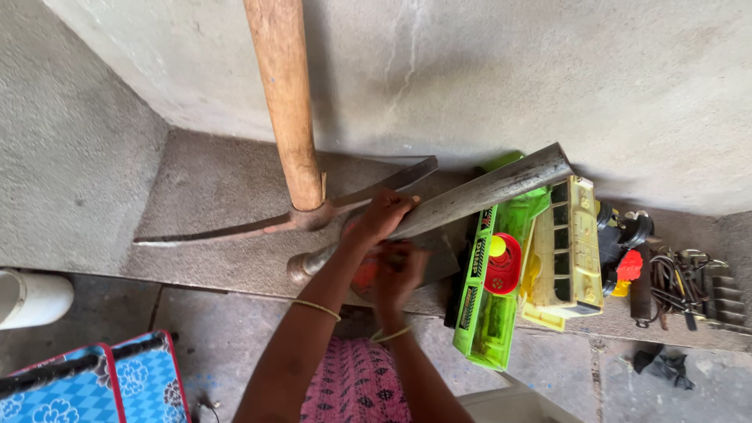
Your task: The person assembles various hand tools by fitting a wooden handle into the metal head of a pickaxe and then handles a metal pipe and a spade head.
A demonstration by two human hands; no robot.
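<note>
My left hand point(384, 215) is closed around a long grey metal bar point(486, 188) that lies slantwise across a concrete ledge point(211, 188), its thick end low on the left. Just below, my right hand point(398, 276) is curled under the bar, against a small red-orange thing point(363, 276) and a dark flat plate point(440, 262). Whether it grips anything is hidden. Both wrists wear thin bangles. A pickaxe stands right behind my hands, its wooden handle point(288, 102) upright and its iron head point(227, 229) resting on the ledge.
Right of the bar lie a green plastic toy point(484, 321) and a yellow toy truck point(572, 251), then a heap of dark metal tools point(689, 290). A white container point(31, 298) and a blue flowered item point(86, 384) sit low left. A grey wall backs the ledge.
</note>
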